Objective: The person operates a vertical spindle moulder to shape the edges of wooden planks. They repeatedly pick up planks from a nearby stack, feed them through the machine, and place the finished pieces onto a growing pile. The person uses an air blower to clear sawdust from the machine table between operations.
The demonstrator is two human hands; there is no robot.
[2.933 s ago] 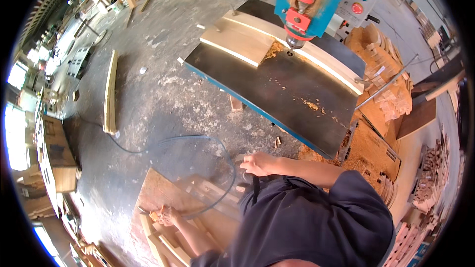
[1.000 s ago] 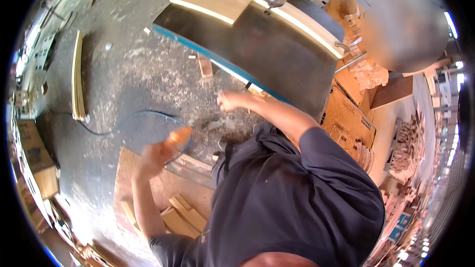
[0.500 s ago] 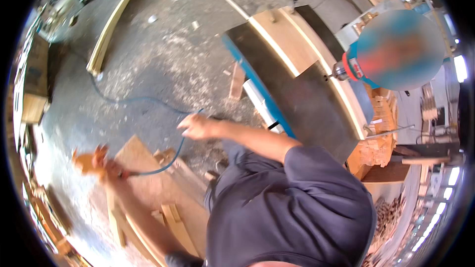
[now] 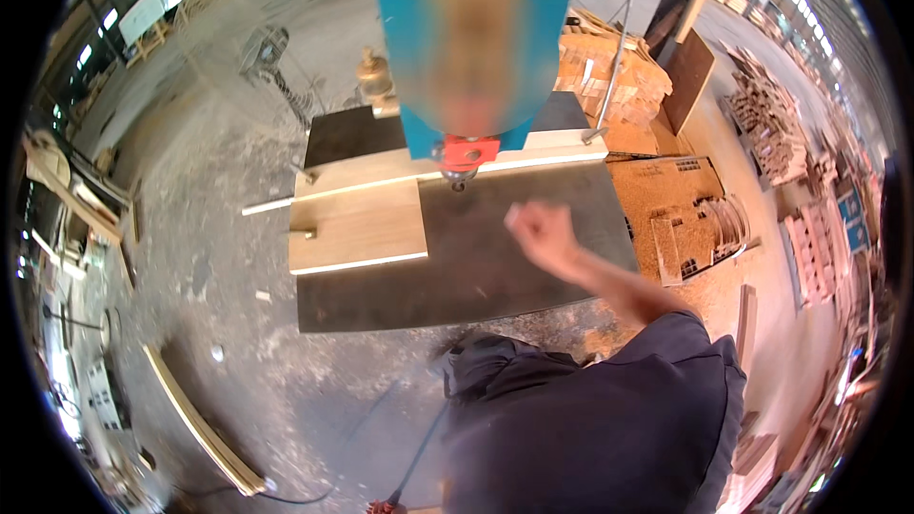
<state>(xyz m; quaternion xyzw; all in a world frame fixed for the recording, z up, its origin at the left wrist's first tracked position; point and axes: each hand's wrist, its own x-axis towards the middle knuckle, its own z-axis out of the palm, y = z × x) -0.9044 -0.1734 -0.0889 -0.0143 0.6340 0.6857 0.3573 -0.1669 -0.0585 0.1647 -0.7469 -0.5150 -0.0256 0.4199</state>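
Your right hand [image 4: 541, 228] hovered, fingers curled into a loose fist, holding nothing visible, above the dark flat machine table [image 4: 495, 266]. The pale rectangular wooden board [image 4: 357, 228] lay on that table to the hand's left, well apart. Beyond it stood the blue drill-press head [image 4: 471, 38] with its red chuck [image 4: 464, 154]. Your left hand was out of view.

Pale flat wooden board [image 4: 357, 226] lies on the dark machine table [image 4: 495, 266], well to the left of the raised right hand [image 4: 541, 228]; a long light strip [image 4: 419, 174] runs just beyond it.
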